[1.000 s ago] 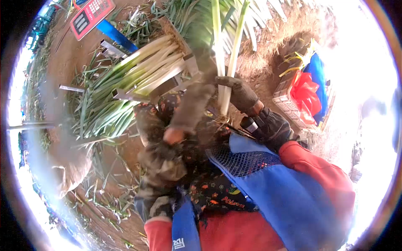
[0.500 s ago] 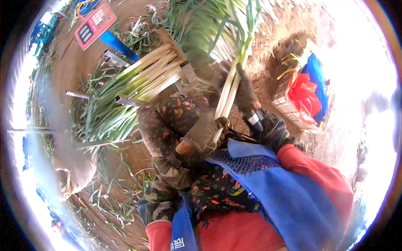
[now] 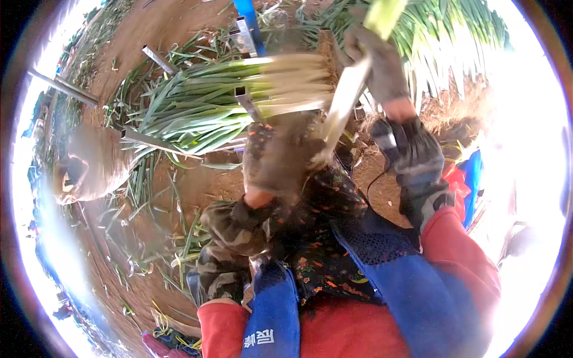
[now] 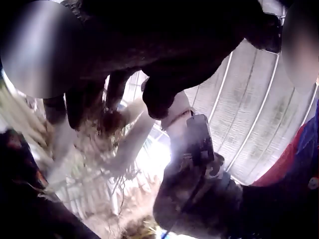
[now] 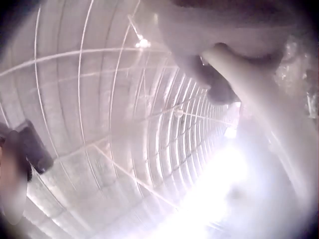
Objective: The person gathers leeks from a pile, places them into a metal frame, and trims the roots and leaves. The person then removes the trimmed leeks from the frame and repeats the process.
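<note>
Far left, we pick up a pale sack [image 3: 101, 158], blurred, on the dirt floor [image 3: 134, 33]. Moving right, here's the metal rack [image 3: 248, 102], loaded with a pile of leeks [image 3: 203, 86]: green leaves spill over its left edge, white shanks lie toward its right edge. Behind its far edge we see a blue post [image 3: 248, 21], and torn leaf scraps [image 3: 182, 256] litter the floor in front of its near edge.

Now the hands — both in gloves. We have the left hand [image 3: 283, 158] just beyond the rack's near right corner, over the person's lap, its fingertips at the root end of a leek [image 3: 347, 95]. It's smeared by blur, and we can't tell whether those fingers grip the stalk or merely touch it. The leek slants up and to the right, clear of the rack's right edge, and there we find the right hand [image 3: 382, 68] — fingers curled round the shank, holding it.

Behind that hand, a heap of leeks [image 3: 456, 42] fans out, roots toward us. Last, at far right, a red bag [image 3: 456, 185] sits just beside a blue bag [image 3: 473, 173], partly behind the person's sleeve.
</note>
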Action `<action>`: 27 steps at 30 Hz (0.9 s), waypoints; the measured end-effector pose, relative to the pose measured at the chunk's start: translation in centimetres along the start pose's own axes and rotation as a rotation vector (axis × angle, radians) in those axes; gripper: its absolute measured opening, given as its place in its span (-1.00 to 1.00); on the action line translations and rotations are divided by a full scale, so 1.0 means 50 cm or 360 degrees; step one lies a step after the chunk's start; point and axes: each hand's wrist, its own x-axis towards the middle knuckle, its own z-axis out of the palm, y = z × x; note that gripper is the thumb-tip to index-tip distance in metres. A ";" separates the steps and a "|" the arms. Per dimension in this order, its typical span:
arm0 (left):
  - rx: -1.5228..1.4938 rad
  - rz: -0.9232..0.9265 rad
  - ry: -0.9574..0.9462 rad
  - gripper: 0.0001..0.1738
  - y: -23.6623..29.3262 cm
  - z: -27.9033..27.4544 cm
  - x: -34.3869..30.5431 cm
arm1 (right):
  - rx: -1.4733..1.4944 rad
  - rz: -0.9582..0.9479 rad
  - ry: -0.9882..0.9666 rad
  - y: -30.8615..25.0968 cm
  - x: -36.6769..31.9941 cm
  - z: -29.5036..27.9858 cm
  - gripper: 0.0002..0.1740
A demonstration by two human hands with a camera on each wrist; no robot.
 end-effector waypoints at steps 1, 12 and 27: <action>-0.0001 0.0030 0.0170 -0.49 -0.023 -0.031 -0.003 | -0.0156 -0.0037 -0.0088 0.022 0.045 0.017 -0.83; 0.0574 -0.0270 0.0725 -0.48 -0.284 -0.281 0.002 | -0.1879 -0.0894 -0.0442 0.550 0.252 0.212 -0.53; 0.1905 -0.0622 -0.0286 -0.29 -0.484 -0.266 0.422 | -0.2488 -0.0414 -0.0855 0.779 0.254 0.114 -0.56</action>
